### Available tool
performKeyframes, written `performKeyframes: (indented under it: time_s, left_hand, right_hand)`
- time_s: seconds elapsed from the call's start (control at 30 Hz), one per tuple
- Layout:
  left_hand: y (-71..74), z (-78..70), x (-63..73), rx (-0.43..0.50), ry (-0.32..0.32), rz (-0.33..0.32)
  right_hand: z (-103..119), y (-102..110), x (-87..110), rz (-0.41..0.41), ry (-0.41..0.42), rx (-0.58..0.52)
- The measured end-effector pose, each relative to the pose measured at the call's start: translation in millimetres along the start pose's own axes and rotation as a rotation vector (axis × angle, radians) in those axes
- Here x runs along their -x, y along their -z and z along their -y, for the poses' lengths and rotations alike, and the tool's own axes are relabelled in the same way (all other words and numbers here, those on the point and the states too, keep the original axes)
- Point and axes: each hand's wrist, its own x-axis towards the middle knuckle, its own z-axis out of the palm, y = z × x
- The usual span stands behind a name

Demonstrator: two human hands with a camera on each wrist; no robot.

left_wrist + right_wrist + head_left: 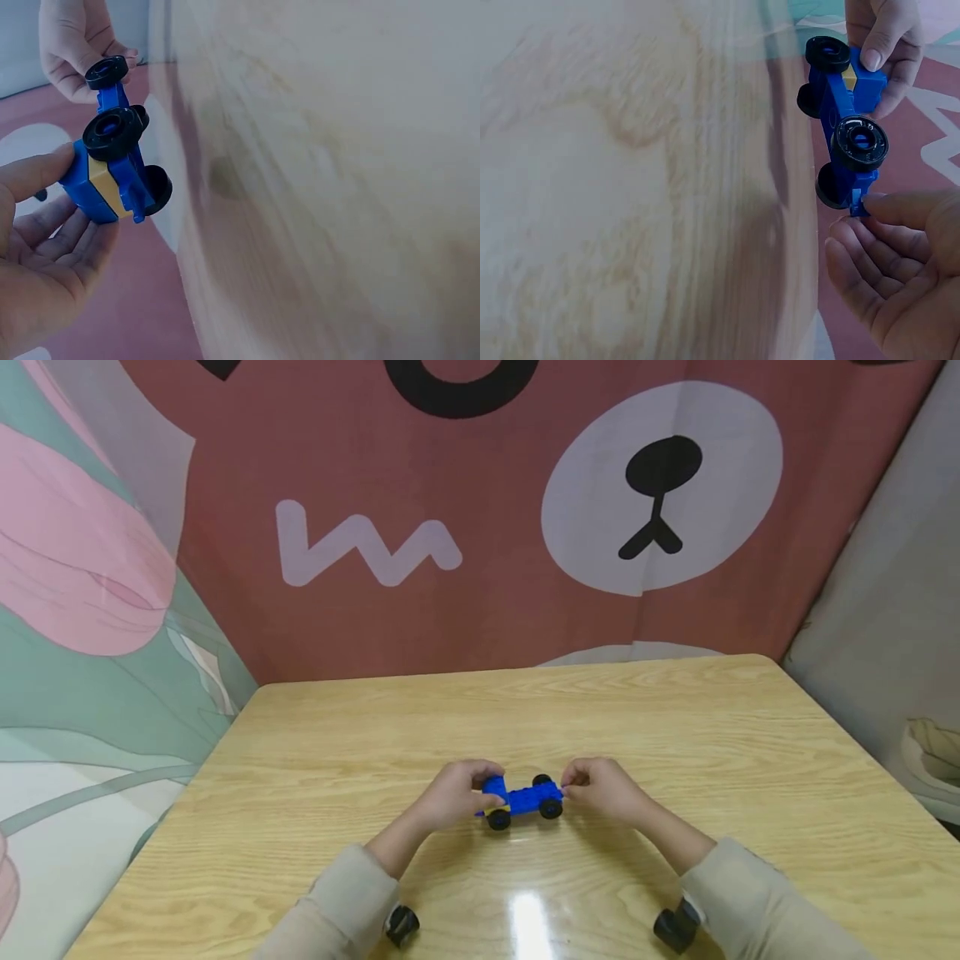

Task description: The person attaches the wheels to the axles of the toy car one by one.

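A blue toy car (534, 797) with black wheels and a yellow layer under its blue block is held between both hands over the wooden table. My left hand (455, 795) grips the raised block end, thumb on one side and fingers on the other, as the left wrist view shows the blue block (84, 182) up close. At the opposite end, my right hand (603, 789) pinches the small blue tab (858, 202) with thumb and fingertips. The fingers behind that tab are partly hidden. In the wrist views the wheels (861, 142) appear lifted off the tabletop.
The wooden table (337, 735) spreads out around the hands, its far edge against a cloth backdrop (465, 618) with a cartoon print. A pale curtain (892, 568) hangs on the right. Black wrist devices (677, 927) sit below both sleeves.
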Motion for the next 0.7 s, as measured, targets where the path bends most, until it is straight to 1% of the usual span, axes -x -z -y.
performKeyframes:
  time_s: [0.1,0.2,0.3,0.47,0.7]
  left_hand:
    - [-3.0,-0.5,-3.1,-0.035,-0.013,0.02]
    - [-5.2,-0.2,-6.6,-0.077,-0.039,0.038]
    - [-6.3,-0.1,-9.4,-0.11,-0.055,0.052]
    - [-6.7,0.4,-12.7,-0.115,-0.053,0.079]
    - [-5.7,1.8,-13.6,-0.132,-0.057,0.099]
  right_hand:
    - [-3,0,0.4,-0.007,-0.01,0.019]
    - [-5,0,-0.1,-0.014,-0.01,0.031]
    - [-8,1,-0.8,-0.01,0.013,0.045]
    - [-14,1,-2.1,-0.002,0.017,0.036]
    - [-17,-1,-3.5,0.015,0.008,0.023]
